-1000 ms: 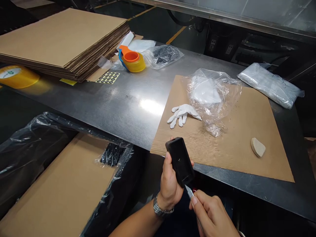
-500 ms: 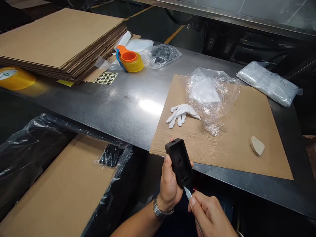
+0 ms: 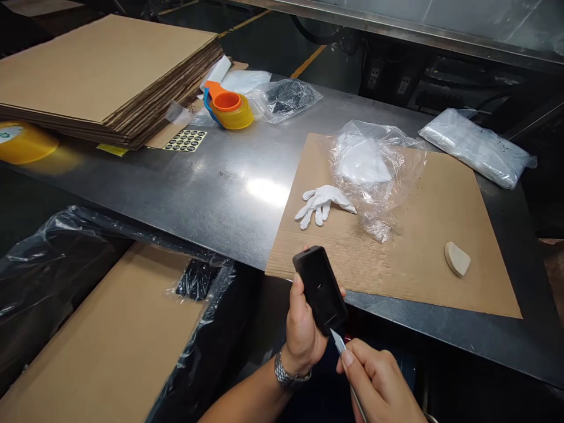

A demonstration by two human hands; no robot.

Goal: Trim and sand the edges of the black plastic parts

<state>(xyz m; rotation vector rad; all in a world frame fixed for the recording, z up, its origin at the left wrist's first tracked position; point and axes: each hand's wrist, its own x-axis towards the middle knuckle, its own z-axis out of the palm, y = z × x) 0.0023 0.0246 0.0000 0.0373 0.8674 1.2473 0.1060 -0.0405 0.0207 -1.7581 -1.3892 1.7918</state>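
A hollow black rectangular housing (image 3: pixel 318 285) is gripped in my left hand (image 3: pixel 302 335), its open side facing up toward me. My right hand (image 3: pixel 374 376) is closed around a slim silver craft knife (image 3: pixel 348 361). The knife's pointed blade is at the housing's lower edge; whether it touches the rim I cannot tell. Both hands are in front of the table's near edge. On the cardboard sheet (image 3: pixel 423 288) beyond them lie a white glove (image 3: pixel 324 202), a crumpled clear bag (image 3: pixel 374 170) with white material inside, and a beige rounded block (image 3: pixel 457 259).
Stacked cardboard (image 3: pixel 106 70) stands at the left of the metal table (image 3: pixel 220 194). Near it are a tape dispenser (image 3: pixel 231 108), a sticker sheet (image 3: pixel 185 140) and a yellow tape roll (image 3: pixel 26 144). A plastic-lined box (image 3: pixel 110 335) is at lower left; wrapped plastic (image 3: pixel 480 147) lies far right.
The housing has tilted slightly in my left hand. The knife tip has shifted a little to the right and up along its lower edge. The view has moved slightly.
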